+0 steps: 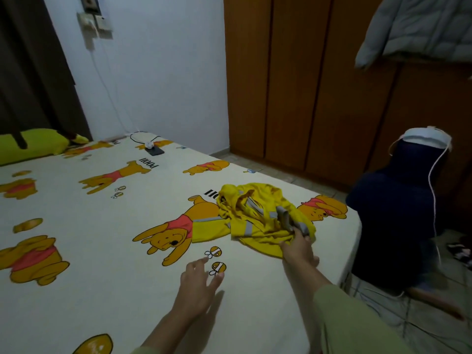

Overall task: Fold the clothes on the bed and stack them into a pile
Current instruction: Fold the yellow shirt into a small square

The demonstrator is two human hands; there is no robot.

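So I'm right at the start of the fold here: my right hand (298,247) has its grip clamped on the near edge of the yellow top (258,215), pinching fabric by the grey trim. My left hand (198,279) is open, fingers spread and hovering just over the bed (102,290), holding nothing. I'd say the next move is dragging the top toward me and spreading it flat, and the left hand needs to come in and catch the other side or it'll just bunch. The top itself is a crumpled heap near the right edge of the bed, bright yellow with grey stripes, one sleeve trailing out left. No pile of folded stuff anywhere in view yet
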